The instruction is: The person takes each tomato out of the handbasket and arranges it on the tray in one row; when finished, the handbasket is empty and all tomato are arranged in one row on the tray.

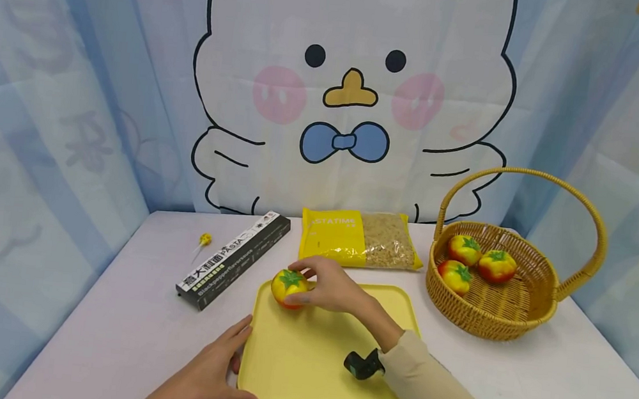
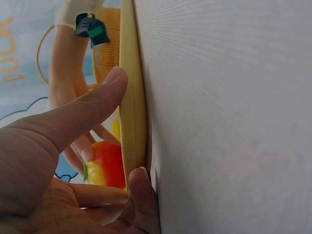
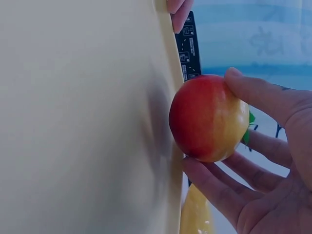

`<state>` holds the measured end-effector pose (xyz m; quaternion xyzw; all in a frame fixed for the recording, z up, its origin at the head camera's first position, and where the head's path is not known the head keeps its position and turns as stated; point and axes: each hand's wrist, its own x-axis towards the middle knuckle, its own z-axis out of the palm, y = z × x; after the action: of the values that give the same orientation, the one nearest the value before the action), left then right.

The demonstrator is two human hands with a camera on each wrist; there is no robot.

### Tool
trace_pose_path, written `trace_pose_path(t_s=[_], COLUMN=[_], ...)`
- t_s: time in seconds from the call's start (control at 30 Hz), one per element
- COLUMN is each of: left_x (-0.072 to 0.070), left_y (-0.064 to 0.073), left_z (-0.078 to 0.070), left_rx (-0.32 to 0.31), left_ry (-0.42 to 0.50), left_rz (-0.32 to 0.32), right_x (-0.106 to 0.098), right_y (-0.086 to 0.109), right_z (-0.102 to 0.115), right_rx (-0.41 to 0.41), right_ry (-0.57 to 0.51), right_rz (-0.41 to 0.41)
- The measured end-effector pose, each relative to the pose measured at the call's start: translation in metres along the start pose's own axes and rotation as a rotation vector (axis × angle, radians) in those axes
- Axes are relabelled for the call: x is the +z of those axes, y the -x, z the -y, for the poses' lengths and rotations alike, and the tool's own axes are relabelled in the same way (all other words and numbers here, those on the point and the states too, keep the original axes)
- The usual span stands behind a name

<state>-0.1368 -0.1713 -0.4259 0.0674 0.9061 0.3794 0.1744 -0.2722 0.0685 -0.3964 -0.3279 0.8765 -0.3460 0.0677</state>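
Observation:
My right hand [image 1: 331,284] holds a red-and-yellow tomato [image 1: 286,287] with a green leafy top between thumb and fingers, at the far left corner of a yellow tray [image 1: 304,358]. In the right wrist view, the tomato [image 3: 207,119] is right at the tray surface [image 3: 87,117]; whether it bears on the tray I cannot tell. At the tray's near left corner, my left hand [image 1: 207,368] grips the rim, thumb on the near side and fingers along the left side. The left wrist view has the thumb [image 2: 92,109] against the tray edge [image 2: 132,97].
A wicker basket [image 1: 487,321] with a tall handle stands on the right, holding three similar tomatoes [image 1: 496,267]. Behind the tray lies a yellow PASTATIME bag [image 1: 359,238]. A black-and-white pasta box [image 1: 235,259] lies to the left, beside a small yellow-headed stick [image 1: 204,240]. Printed curtains surround the table.

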Motion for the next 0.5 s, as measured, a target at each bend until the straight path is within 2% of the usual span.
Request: trace_pose_path(t_s=[0.5], left_x=[0.001], left_y=[0.0], left_z=[-0.002], left_rx=[-0.024], left_ry=[-0.015], left_rz=[-0.005], right_x=[0.011], right_y=[-0.012], right_z=[0.002], right_rx=[0.007], right_ry=[-0.011], right_rz=[-0.016])
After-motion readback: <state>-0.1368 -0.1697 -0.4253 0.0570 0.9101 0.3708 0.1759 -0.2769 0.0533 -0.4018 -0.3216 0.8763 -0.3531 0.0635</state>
